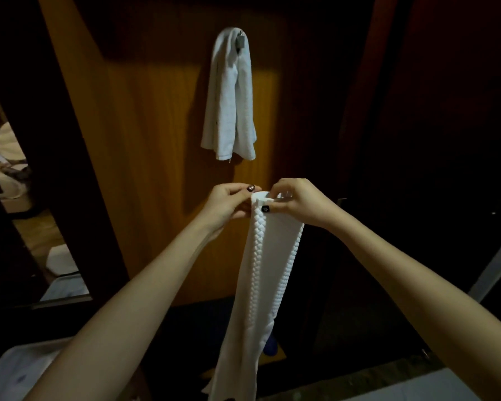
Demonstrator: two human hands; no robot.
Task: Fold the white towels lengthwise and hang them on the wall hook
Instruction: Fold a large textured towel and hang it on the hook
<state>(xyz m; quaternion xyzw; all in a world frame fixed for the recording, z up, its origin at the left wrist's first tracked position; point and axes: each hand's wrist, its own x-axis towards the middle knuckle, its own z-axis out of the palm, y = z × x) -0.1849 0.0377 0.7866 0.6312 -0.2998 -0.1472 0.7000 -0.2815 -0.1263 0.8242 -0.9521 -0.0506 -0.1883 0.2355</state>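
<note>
Handling the Folded Towel Beneath the Wall Hook

**Head view**

Held towel (268, 256): a long, narrow strip at frame centre. It hangs from the hands toward 6 o'clock and runs off the lower edge. The material is soft white terry, with a raised, braid-like rib down each long edge and a flatter field between. It is judged light, fully limp and not slippery. It will sag and open wherever it is unsupported, and it is not fragile.

Left hand (229, 204): thumb and curled fingers pinch the upper end of the strip from its 9 o'clock side.

Right hand (297, 201): thumb on the front face and fingers curled over the top, pinching the same end from 3 o'clock. The upper end bulges into a small rounded loop between the two hands.

Recommended hold: grip through all layers at the ribbed edges, where the cloth is thickest, so the lengthwise fold cannot slip open. For hanging, support it near mid-length so both halves drop evenly.

Wall hook (240, 41): a small grey block at 12 o'clock from the hands and well apart from them, on a smooth orange-brown wood panel (156, 140).

Hung towel (229, 105): white, with a flatter pile, draped over the hook in two limp tails with uneven lower ends.
</note>
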